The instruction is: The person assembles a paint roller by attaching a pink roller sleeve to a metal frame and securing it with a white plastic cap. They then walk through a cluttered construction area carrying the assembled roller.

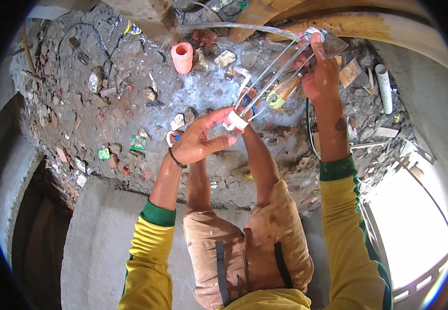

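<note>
Head view: slender metallic rod frame (pixel 275 77), white end pieces (pixel 236 121).

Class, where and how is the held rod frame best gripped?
Probably at both white ends: take the lower end piece from the left, curling around its rounded outside, and the upper end piece from the right. The rod frame slants from lower left to upper right, and its rods are thin with gaps between, likely a poorer hold.

We see a rough, rubbly dirt floor (pixel 126 111), a grey wall (pixel 421 93) along the right, a concrete ledge (pixel 102 232) near us on the left, and glaring white light (pixel 404 222) at near right.
</note>
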`<state>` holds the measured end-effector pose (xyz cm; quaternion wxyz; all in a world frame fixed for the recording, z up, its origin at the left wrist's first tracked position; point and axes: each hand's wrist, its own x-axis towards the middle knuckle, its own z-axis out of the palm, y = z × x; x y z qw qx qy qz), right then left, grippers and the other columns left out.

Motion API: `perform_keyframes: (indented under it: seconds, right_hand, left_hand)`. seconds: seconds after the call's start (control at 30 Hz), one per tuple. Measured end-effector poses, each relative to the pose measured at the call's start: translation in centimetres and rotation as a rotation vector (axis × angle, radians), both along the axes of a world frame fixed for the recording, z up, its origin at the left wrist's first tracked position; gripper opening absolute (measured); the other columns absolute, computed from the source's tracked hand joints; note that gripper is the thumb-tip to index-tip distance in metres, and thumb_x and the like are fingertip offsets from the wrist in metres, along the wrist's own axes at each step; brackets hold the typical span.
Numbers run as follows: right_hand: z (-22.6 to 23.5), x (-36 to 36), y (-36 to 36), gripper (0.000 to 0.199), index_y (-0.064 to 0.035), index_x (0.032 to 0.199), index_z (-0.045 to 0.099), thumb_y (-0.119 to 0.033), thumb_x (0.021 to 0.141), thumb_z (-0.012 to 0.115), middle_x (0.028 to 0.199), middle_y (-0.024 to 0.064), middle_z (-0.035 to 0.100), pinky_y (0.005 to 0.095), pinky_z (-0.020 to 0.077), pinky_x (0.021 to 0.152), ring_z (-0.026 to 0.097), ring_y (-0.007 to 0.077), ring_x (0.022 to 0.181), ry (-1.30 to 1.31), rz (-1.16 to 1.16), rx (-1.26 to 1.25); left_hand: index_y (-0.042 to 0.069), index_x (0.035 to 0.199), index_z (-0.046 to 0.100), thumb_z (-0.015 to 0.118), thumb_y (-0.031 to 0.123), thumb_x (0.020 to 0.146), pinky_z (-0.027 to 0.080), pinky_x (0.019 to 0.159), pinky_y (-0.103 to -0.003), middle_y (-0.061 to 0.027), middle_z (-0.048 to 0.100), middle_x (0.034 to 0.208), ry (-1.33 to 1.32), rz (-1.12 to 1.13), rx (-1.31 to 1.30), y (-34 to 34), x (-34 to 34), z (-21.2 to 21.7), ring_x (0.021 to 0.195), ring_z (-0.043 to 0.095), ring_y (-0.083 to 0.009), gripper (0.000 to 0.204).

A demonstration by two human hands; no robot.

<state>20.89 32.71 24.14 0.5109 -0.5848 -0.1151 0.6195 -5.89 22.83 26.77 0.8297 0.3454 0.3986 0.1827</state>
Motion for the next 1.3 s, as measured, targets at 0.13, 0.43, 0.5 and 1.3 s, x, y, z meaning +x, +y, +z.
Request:
perform_keyframes:
  seconds: [0.13, 0.43, 0.5, 1.3]
  right_hand:
    - [2.6, -0.8, 0.1, 0.026, -0.0042, 0.095, 0.063, -0.027, 0.086, 0.071, 0.071, -0.001, 0.053, 0.0259, 0.044, 0.053, 0.046, 0.0085, 0.058, 0.01, -0.004, -0.044]
    - [9.0, -2.3, 0.7, 0.024, -0.0045, 0.086, 0.061, -0.025, 0.085, 0.073, 0.068, -0.0014, 0.052, 0.0262, 0.0448, 0.05, 0.044, 0.0073, 0.052, -0.019, -0.053, -0.048]
    - [10.3, -2.5, 0.7, 0.023, -0.0058, 0.084, 0.06, -0.025, 0.085, 0.073, 0.067, -0.0014, 0.052, 0.0264, 0.0458, 0.051, 0.044, 0.0073, 0.052, -0.018, -0.105, -0.107]
    - [15.8, -5.5, -1.4, 0.03, -0.0052, 0.088, 0.056, -0.021, 0.078, 0.079, 0.07, -0.0007, 0.047, 0.0227, 0.037, 0.038, 0.04, 0.0075, 0.048, -0.248, -0.255, -0.095]
  left_hand:
    - [0.002, 0.138, 0.042, 0.065, 0.009, 0.088, 0.046, 0.09, -0.033, -0.0082, 0.063, 0.11, -0.01, 0.086, -0.008, -1.1, -0.7, 2.8, 0.103, 0.06, -0.0193, 0.055]
    - [-0.004, 0.134, 0.044, 0.058, 0.003, 0.092, 0.047, 0.089, -0.03, -0.0113, 0.064, 0.111, -0.023, 0.357, -0.01, -1.8, -1.0, 10.3, 0.1, 0.062, -0.0158, 0.045]
    - [-0.005, 0.134, 0.044, 0.056, 0.001, 0.092, 0.045, 0.093, -0.029, -0.0112, 0.064, 0.11, -0.033, 0.391, -0.016, -1.6, -1.4, 12.5, 0.103, 0.06, -0.0145, 0.044]
    - [-0.004, 0.113, 0.053, 0.059, 0.01, 0.079, 0.052, 0.067, -0.037, -0.0189, 0.063, 0.085, 0.753, 0.236, 0.488, -2.0, 0.2, 19.4, 0.078, 0.065, -0.0278, 0.037]
